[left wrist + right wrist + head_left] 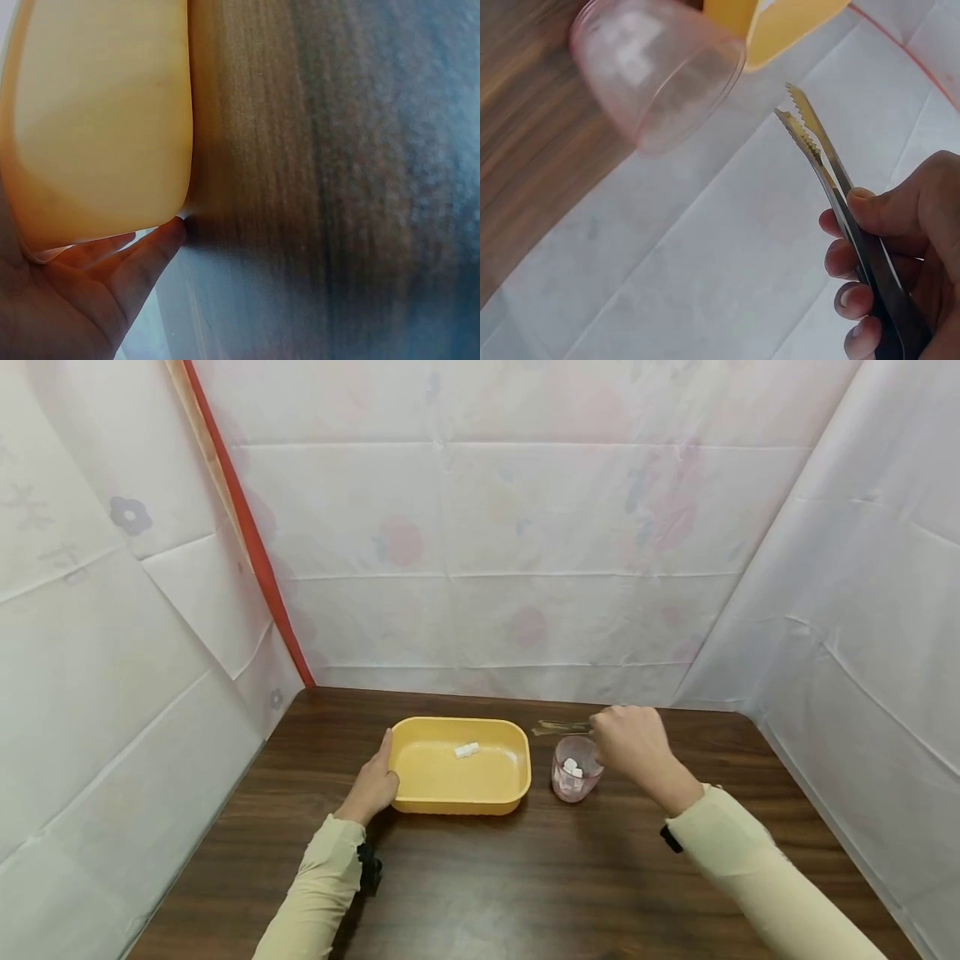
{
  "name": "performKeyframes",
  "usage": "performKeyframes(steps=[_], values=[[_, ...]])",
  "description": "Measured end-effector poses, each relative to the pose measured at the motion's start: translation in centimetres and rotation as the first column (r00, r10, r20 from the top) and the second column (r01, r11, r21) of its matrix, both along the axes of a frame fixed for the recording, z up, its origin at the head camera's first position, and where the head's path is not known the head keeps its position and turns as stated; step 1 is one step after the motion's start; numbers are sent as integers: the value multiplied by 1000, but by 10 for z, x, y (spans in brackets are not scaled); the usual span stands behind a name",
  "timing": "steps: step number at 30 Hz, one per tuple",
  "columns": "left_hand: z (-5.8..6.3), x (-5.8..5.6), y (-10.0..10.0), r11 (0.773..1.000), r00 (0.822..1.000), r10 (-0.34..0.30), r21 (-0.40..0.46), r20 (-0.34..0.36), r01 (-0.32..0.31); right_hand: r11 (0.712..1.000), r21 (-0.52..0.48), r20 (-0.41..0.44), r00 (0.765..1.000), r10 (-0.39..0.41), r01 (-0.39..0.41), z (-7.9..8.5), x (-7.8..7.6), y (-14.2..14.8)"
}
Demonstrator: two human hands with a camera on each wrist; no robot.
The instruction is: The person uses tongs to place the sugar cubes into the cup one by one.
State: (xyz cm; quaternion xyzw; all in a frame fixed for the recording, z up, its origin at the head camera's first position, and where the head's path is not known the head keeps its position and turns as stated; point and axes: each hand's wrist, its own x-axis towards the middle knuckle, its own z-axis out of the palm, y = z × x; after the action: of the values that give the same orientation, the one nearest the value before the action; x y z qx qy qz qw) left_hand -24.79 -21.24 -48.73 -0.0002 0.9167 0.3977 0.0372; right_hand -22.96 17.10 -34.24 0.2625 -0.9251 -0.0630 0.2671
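My left hand (372, 785) lies at the left end of a yellow rectangular tray (459, 807), fingers straight along its end. From the left wrist view, the fingers (146, 262) reach down the outer wall to its bottom edge. In my right hand (633, 745) is a pair of tongs (840, 195) with serrated gold-coloured tips and black handles, pinched between thumb and fingers. Nothing sits between the tips, which stand slightly apart near the rim of a clear pink cup (564, 785). Small white cubes (573, 767) lie in the cup.
Inside the tray are white pieces (467, 749) lying side by side. Tray and cup stand on a dark wood-grain table (480, 885). White patterned sheets (487, 527) hang behind and on both sides, with a red strip (251, 527) at the back left corner.
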Motion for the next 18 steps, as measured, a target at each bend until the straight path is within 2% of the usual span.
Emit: performKeyframes(steps=[5,8,14,18], values=[[-1,1,1,1000,1000,-6,4,-1,6,998,11,3,998,63,-63,-12,-8,-25],[-1,1,1,1000,1000,-8,2,-5,9,996,31,36,996,83,-84,-18,-12,-40],[0,1,0,1000,1000,-1,3,-16,1,989,97,57,992,108,-113,-30,-23,-66],[-1,1,-1,1000,1000,3,6,-14,-3,982,157,84,992,97,-110,-40,-32,-79]])
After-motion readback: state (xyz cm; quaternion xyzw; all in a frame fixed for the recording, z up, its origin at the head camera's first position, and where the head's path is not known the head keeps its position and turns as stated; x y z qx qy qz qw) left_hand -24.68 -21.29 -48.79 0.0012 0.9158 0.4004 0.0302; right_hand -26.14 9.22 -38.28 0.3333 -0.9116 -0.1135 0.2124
